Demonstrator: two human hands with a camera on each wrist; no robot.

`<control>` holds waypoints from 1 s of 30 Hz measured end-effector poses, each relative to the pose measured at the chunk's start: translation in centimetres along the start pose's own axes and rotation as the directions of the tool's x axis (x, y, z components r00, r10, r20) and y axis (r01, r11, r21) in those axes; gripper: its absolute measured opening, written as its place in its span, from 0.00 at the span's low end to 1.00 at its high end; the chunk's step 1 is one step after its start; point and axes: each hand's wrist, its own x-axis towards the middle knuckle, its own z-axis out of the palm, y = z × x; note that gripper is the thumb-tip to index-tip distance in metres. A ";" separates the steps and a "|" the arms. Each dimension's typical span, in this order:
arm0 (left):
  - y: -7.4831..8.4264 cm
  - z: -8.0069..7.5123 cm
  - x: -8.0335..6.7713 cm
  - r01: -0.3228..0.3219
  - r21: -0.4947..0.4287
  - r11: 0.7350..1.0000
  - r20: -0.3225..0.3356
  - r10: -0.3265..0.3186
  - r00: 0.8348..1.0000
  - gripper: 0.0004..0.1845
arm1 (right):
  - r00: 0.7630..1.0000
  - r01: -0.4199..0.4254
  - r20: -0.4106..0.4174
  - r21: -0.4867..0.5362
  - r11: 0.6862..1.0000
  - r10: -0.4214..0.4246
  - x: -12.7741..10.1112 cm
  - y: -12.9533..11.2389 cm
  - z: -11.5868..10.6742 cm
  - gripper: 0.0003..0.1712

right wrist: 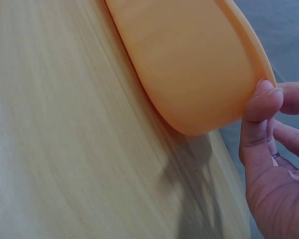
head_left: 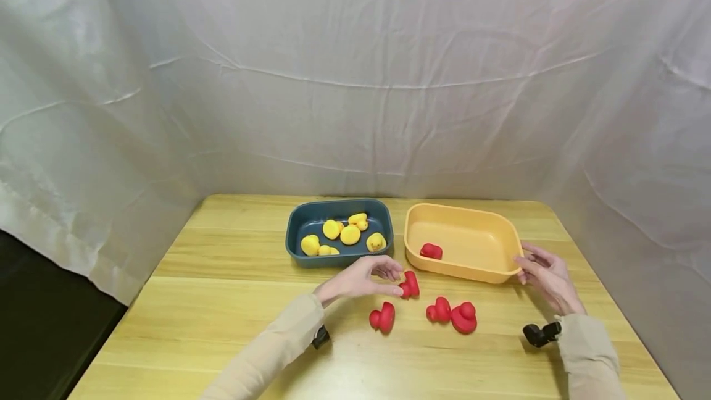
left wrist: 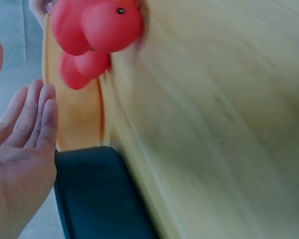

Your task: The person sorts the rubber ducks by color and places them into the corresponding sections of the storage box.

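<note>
Two tubs side by side at back of surface (head_left: pixel 222 326): left tub (head_left: pixel 339 231) holds small ducks (head_left: pixel 350 234), right tub (head_left: pixel 463 242) holds one duck (head_left: pixel 431 251). Four loose ducks (head_left: pixel 444 310) on surface before right tub. Left hand (head_left: pixel 361 279) touching leftmost-rear loose duck (head_left: pixel 410 284); right hand (head_left: pixel 547 276) at right tub's right end.

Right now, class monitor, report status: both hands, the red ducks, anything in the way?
Left hand open, fingertips at a red duck. Right hand pinches the orange tub rim. One duck in the tub, three more loose on the table. Nothing blocking.
</note>
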 end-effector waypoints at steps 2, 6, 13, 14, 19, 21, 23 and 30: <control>-0.2 0.2 -0.4 0.011 0.013 1.000 0.028 -0.012 1.000 0.26 | 1.000 -0.005 -0.004 -0.001 1.000 0.005 -0.2 0.2 -0.1 0.18; -0.5 0.3 -1.2 0.014 0.037 0.999 0.088 -0.018 0.996 0.27 | 1.000 -0.016 -0.006 -0.007 1.000 0.016 -0.3 0.4 -0.3 0.18; -0.4 -0.1 -2.1 -0.015 0.103 0.995 0.134 0.001 0.991 0.31 | 1.000 -0.009 0.005 -0.016 1.000 0.009 0.6 -0.2 -0.1 0.25; -0.3 -0.3 -2.1 -0.015 0.112 0.994 0.132 0.000 0.991 0.31 | 1.000 -0.001 0.004 -0.015 1.000 0.001 0.8 -0.4 0.0 0.27; -0.3 -0.8 -2.2 0.033 0.148 0.988 0.138 -0.054 0.989 0.34 | 1.000 0.017 0.004 -0.003 1.000 -0.017 1.6 -1.1 0.2 0.33; -0.5 -0.7 -2.3 0.048 0.153 0.987 0.153 -0.072 0.986 0.35 | 1.000 0.015 0.005 0.001 1.000 -0.015 1.6 -1.1 0.2 0.32; -0.7 -0.5 -2.5 0.056 0.146 0.988 0.166 -0.081 0.983 0.36 | 1.000 0.013 0.006 0.003 1.000 -0.013 1.5 -1.0 0.1 0.29; -1.1 0.7 -3.0 0.080 0.106 0.991 0.190 -0.100 0.977 0.33 | 1.000 -0.007 -0.002 0.007 1.000 0.007 0.6 -0.1 -0.1 0.20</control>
